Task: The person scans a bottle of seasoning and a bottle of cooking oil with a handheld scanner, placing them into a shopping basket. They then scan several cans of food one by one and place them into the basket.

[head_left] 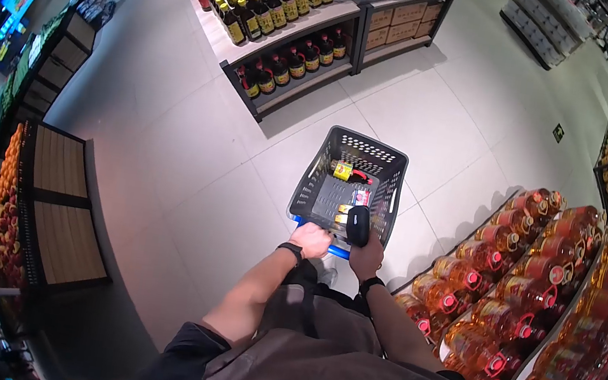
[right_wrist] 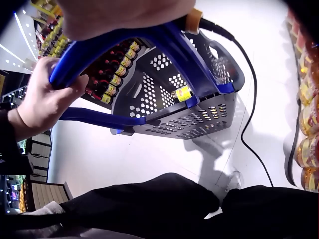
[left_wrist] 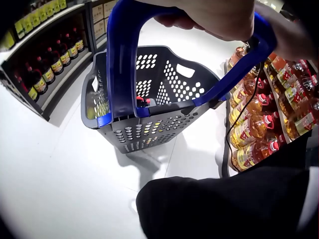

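Note:
A dark grey shopping basket [head_left: 354, 144] with perforated walls stands in front of the person, with a blue handle [left_wrist: 122, 64] raised toward them. My left hand [head_left: 310, 240] grips the left part of this handle, its fingers curled round it in the right wrist view. On the right part is my right hand [head_left: 366, 257], which lies over the handle bar. A black rounded device [head_left: 358, 226] sits at the right hand, and I cannot tell whether that hand holds it too. Inside the basket lie a bottle with a yellow label [head_left: 341, 170] and a red-and-white package [head_left: 360, 198].
Ahead, a shelf unit [head_left: 286, 101] carries rows of dark bottles with yellow labels. Large oil bottles [head_left: 456, 274] are stacked close on the right. A fruit stand [head_left: 58, 232] is on the left. A black cable [right_wrist: 255, 79] hangs from near the right hand.

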Demonstrator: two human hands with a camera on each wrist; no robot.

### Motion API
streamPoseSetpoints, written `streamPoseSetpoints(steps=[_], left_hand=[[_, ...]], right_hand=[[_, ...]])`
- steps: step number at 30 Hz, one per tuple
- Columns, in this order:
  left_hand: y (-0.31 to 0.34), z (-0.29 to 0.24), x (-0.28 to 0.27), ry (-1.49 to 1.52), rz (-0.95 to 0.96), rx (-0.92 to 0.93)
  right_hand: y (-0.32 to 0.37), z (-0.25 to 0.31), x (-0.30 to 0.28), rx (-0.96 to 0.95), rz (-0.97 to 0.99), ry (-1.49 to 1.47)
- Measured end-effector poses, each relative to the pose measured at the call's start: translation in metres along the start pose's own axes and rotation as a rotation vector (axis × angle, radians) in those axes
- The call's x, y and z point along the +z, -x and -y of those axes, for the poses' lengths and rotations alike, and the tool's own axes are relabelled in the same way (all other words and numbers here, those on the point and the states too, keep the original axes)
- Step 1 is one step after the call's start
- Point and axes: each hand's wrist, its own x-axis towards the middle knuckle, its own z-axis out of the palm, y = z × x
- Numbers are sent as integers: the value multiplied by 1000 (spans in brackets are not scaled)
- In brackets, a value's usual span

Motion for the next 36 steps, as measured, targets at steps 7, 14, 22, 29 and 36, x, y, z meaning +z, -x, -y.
streamPoseSetpoints(steps=[7,14,22,29,36], left_hand=[[-169,96,-37,91,-122,17],[-350,171,-114,8,112,183],[-548,210,-143,39,78,375],[-723,207,-178,-30,102,356],[-899,203,-217,-42,147,284]], right_hand=[[-174,9,3,161,-87,47],[-345,-2,-8,234,-280,5],[-513,-37,-53,364,-437,-58],[-669,-97,-119,361,-474,-11],[-832,-144,-201,266,-437,0]])
